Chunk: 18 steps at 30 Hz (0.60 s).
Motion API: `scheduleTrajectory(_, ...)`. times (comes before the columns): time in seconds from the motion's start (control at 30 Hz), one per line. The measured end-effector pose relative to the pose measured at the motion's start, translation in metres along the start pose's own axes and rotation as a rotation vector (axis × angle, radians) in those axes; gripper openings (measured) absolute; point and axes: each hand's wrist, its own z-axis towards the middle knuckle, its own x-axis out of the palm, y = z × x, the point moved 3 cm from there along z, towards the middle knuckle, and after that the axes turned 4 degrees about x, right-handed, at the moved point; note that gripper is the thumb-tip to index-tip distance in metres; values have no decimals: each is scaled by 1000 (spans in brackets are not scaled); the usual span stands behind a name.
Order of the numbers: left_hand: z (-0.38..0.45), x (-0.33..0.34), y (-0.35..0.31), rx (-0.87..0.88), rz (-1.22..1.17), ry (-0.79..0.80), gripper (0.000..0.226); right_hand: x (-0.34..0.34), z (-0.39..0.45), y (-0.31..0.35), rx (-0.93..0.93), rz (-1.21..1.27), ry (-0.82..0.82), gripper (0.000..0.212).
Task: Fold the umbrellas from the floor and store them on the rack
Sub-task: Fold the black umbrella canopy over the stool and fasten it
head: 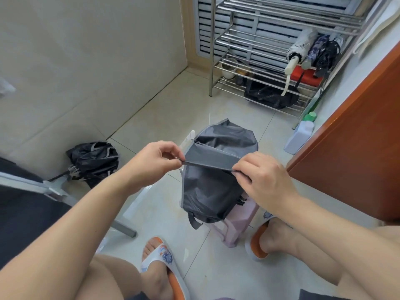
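Two hands pull a fold of a grey umbrella taut above a pink stool.

The left hand pinches one end of a crisp crease in the grey umbrella between thumb and fingertips, and the right hand is closed on the other end, its fingertips hidden under the knuckles. The cloth is smooth, matte and edged with a paler band; it sags in a soft bundle onto the pink stool, whose top it mostly covers. A black umbrella lies crumpled on the glossy tiled floor to the left, ribs poking out. On the steel-bar rack by the wall lie three folded umbrellas, their patterns too blurred to read. The rack's top is cut off by the frame edge.
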Motion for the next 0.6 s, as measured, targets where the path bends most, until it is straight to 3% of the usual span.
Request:
scheduleTrajectory(0.07,-10,-3,11,-25,122,49,18,10,-12,10,-117,-26,17,18)
scheduleTrajectory(0.23,-25,22,49,-14,642,335,20,53,-52,27,-383,-96,238,23)
scheduleTrajectory(0.33,-21,50,71,4,748,328,25,74,-59,21,-427,-138,392,14)
scheduleTrajectory(0.43,-6,57,88,-117,545,206,20,76,-46,4,-245,-114,453,24)
scheduleTrajectory(0.5,-2,57,105,-333,318,136,32,70,-36,-6,-76,-35,444,32)
scheduleTrajectory(0.6,-16,67,125,-662,85,277,59,64,-33,-13,70,69,500,28)
